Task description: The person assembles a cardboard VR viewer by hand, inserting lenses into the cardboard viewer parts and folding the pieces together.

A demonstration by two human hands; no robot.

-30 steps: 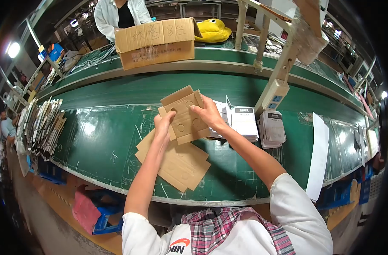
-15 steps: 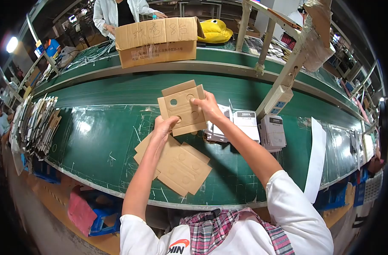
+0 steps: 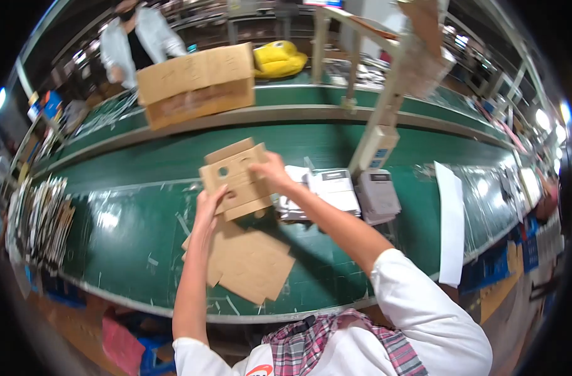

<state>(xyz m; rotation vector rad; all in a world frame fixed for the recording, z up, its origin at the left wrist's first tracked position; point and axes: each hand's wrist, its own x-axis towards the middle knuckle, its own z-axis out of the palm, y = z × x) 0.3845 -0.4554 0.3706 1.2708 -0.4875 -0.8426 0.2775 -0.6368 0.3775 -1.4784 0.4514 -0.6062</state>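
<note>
Both arms are reaching forward, the left hand (image 3: 208, 205) and right hand (image 3: 268, 170) each pinching in a raised grip

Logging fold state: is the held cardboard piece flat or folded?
Partly folded: the cardboard piece, between left hand and right hand, has its top flap angled off the punched face.

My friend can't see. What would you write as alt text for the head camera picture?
A person's left hand and right hand hold up a cardboard sheet with round holes over a green workbench. A stack of flat cardboard lies beneath, white booklets sit to the right, and a big cardboard box stands farther back.
</note>
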